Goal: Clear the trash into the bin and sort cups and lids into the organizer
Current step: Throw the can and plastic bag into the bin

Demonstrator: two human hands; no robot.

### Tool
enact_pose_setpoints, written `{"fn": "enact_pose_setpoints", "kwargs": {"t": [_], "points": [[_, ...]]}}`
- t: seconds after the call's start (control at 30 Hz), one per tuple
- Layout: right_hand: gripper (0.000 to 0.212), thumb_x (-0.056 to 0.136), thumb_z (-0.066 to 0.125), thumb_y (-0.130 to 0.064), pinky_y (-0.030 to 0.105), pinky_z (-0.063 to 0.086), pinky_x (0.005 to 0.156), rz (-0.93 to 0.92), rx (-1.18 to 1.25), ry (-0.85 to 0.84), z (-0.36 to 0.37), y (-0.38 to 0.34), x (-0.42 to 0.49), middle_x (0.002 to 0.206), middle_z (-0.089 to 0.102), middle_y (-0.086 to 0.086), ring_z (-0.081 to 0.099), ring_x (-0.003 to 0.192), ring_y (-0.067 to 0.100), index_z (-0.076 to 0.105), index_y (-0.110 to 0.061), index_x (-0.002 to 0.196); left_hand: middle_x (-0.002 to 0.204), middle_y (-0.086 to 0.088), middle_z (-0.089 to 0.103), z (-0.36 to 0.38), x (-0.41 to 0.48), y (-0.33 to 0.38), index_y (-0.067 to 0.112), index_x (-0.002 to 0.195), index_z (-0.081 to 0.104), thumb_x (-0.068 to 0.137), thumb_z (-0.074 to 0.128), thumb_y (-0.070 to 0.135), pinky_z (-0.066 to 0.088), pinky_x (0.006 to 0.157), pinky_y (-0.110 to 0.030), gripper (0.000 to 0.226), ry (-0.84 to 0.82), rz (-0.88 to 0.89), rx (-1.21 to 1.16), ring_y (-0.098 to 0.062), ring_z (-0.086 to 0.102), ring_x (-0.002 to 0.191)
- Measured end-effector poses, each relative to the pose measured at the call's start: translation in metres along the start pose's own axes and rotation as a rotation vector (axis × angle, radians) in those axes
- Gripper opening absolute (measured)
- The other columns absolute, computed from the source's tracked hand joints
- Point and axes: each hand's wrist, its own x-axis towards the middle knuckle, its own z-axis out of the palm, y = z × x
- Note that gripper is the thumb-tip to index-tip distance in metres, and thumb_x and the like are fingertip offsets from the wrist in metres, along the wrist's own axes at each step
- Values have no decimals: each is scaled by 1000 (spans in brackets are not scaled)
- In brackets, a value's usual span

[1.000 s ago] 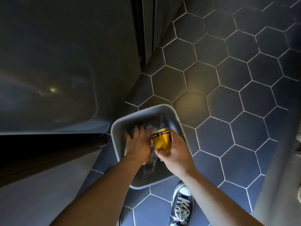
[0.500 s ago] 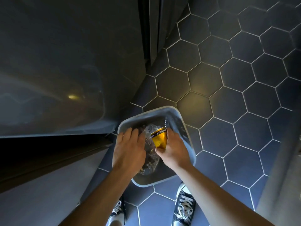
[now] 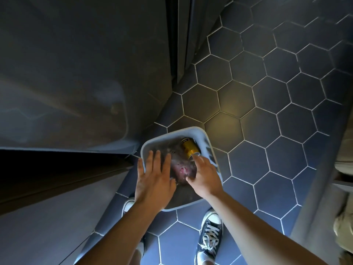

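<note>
Released from the right hand [image 3: 206, 177] since a moment ago, the gold can [image 3: 189, 147] is lying tilted in the bin [image 3: 162, 137] just past its loose, straightened fingers [image 3: 199, 163]. The left hand [image 3: 154, 177] is hovering spread flat over the bin's rim, holding nothing; crumpled clear plastic [image 3: 181, 169] is sitting between both hands.

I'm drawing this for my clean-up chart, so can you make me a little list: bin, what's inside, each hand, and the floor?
bin: grey, standing on the floor
inside: gold can lying tilted, crumpled clear plastic
left hand: open, flat over the bin's left rim
right hand: open above the bin, fingertips near the can
floor: dark six-sided tiles
</note>
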Motion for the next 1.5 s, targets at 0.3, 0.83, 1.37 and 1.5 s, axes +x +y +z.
{"fn": "enact_pose_setpoints", "kwargs": {"t": [0.3,0.83,1.37,1.5], "points": [[73,91,69,-34,42,46,107,-68,-40,-20,-80,-29,-40,152,43,5,46,135,30,34,-21,153,168,-18,7,-66,-27,20,19,159,1,97,36,59,4,121,-66,81,-18,-24,27,-40,-2,155],[75,80,73,-42,44,53,88,-230,-298,102,-236,-94,-172,129,57,6,55,111,30,38,-23,143,167,-16,13,-242,-130,60,18,158,12,97,39,53,5,120,-66,76,74,-92,-38,-38,0,155],[83,88,63,-54,36,47,101,-544,-377,233,-350,-191,-293,146,48,1,47,129,26,29,-20,155,168,-14,15,-387,-282,49,24,159,11,94,37,55,10,123,-61,77,351,-303,-117,-37,3,155],[85,88,62,-56,34,47,103,-640,-368,266,-372,-221,-316,152,44,2,46,134,24,27,-20,156,168,-14,15,-413,-314,41,25,159,9,91,35,54,9,124,-60,78,460,-370,-127,-37,1,156]]}}
